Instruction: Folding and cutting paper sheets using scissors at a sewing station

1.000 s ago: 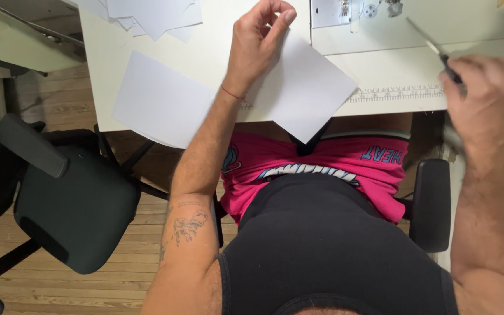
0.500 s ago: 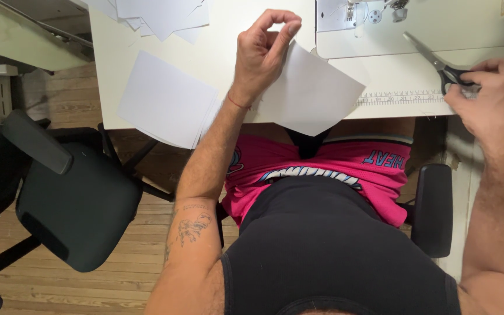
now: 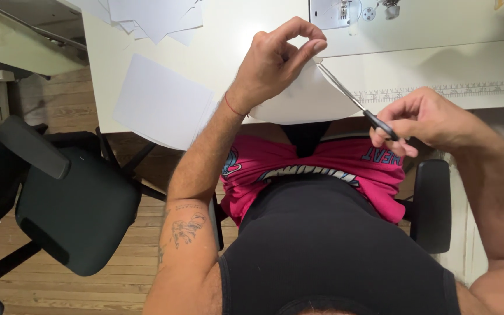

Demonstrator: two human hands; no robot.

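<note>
White table [image 3: 234, 35]: left hand [image 3: 278, 61] pinches paper [image 3: 304, 102], right hand [image 3: 421, 119] grips scissors [image 3: 354, 102].

Scissor handles [image 3: 387, 129]: buried inside your right hand [image 3: 421, 119]; finger loops not visible to you.
Scissor tips: end at the sheet's lifted corner under your left hand [image 3: 278, 61]; whether the blades are parted, you cannot tell.
Held sheet [image 3: 304, 99]: near edge curls down out of sight; top corner covered by your fingertips.
Paper pile [image 3: 147, 14]: cut off by the top edge.
Sewing machine [image 3: 351, 9]: only its lower part in frame, small parts too small to tell.
Ruler markings [image 3: 450, 90]: too fine to read.
Black chair [image 3: 71, 204]: cut off at left and bottom edges.
</note>
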